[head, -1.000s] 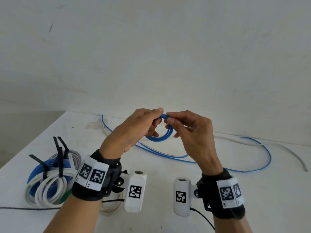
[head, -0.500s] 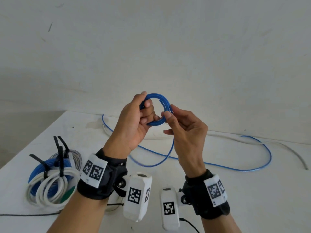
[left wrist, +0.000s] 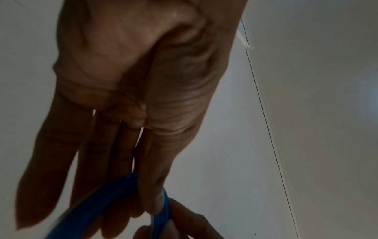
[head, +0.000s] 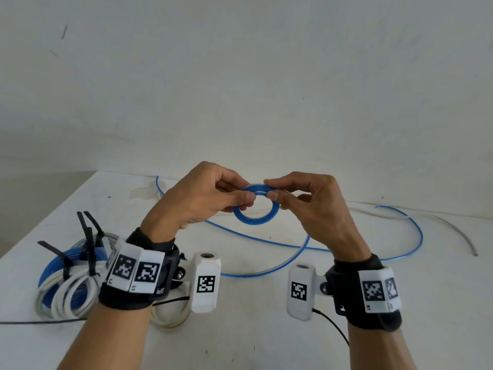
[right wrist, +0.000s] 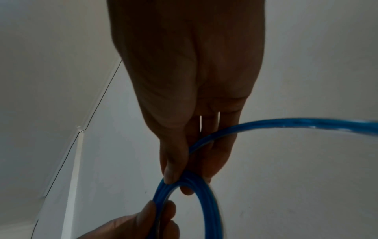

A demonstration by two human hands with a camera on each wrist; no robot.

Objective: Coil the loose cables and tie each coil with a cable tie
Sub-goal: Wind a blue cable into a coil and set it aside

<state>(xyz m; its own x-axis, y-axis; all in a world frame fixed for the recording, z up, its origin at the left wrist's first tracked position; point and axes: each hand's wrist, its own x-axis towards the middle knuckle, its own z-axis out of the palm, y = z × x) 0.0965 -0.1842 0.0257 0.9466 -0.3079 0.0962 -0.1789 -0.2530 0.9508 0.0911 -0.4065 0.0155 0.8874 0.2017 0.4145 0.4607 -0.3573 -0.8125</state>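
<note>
Head view: I am seeing my left hand pinching the small blue coil between thumb and forefinger at the coil's upper left edge, in the middle of the frame. My right hand is pinching the same coil at its upper right edge, thumb tip on top of the turns. The coil is hanging in the air between the two sets of fingertips, tilted toward me, above the white table. In the right wrist view the thumb is pressing on the top of the blue ring while a strand is running off toward the right edge. Outward from the hands, the loose blue cable is trailing across the table at centre and right. At lower left, the tied blue and white coils are lying with black cable ties sticking up.
</note>
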